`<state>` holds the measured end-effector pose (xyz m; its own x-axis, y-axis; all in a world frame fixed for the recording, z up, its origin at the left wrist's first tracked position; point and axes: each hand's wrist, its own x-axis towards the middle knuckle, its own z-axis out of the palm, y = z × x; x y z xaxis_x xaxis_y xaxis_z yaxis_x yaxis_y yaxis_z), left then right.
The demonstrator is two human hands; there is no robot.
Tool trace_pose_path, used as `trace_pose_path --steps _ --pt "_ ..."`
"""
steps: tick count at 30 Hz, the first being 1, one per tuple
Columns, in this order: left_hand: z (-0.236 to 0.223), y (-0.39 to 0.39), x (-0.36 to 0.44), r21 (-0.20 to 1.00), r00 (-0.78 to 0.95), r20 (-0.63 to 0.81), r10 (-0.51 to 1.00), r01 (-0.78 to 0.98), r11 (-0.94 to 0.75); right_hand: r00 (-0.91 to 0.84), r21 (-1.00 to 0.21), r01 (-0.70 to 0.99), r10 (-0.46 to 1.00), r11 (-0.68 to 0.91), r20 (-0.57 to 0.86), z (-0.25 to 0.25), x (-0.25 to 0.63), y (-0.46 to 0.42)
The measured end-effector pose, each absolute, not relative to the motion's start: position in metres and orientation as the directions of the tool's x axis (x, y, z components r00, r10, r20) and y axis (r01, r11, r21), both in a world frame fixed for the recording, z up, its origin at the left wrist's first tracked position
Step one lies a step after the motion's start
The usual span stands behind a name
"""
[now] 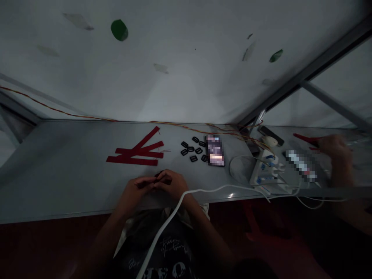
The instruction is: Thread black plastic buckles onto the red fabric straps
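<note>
Small dark piece (158, 174), one, mostly hidden, above the table (72, 186) near its front edge; pinched by left hand (138, 190) and right hand (173, 184), fingertips closed together on it. Best worked with light, even pressure. Fingers curled, forearms angled inward. Beyond: overlapping red strips (145, 140); black buckles (190, 148) beside phone (215, 151).

Head view, forward and down over table (72, 186)

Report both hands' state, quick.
Left hand: partly curled, fingertips at the right's; what it holds can't be told.
Right hand: curled; its hold can't be told either.
</note>
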<state>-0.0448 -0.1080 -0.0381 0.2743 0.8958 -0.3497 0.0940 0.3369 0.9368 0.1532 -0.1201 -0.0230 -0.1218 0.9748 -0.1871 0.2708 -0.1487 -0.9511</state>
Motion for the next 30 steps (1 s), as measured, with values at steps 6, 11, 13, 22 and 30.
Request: trace_pose_path --steps 6,11,13,22,30 --pt "-0.03 -0.105 -0.042 0.882 0.241 -0.43 0.87 -0.092 0.462 -0.269 -0.749 0.504 0.902 0.43 0.337 -0.04 0.149 -0.121" --pt "-0.031 -0.105 -0.062 0.902 0.27 -0.397 0.877 -0.061 0.427 -0.23 -0.702 0.47 0.842 0.535 0.487 -0.057 0.132 -0.123" --pt "-0.029 -0.103 -0.081 0.937 0.182 -0.349 0.919 0.076 0.341 -0.239 -0.663 0.493 0.82 0.564 0.52 -0.059 0.131 -0.122" --pt "-0.026 -0.097 -0.151 0.749 -0.058 -0.126 0.99 0.649 0.133 -0.469 -0.583 0.613 0.839 0.534 0.276 -0.046 0.134 -0.11" --pt "-0.034 -0.119 -0.09 0.406 0.274 0.316 0.908 0.826 -0.39 0.048 -0.665 0.745 0.99 0.055 0.135 -0.048 0.189 -0.117"
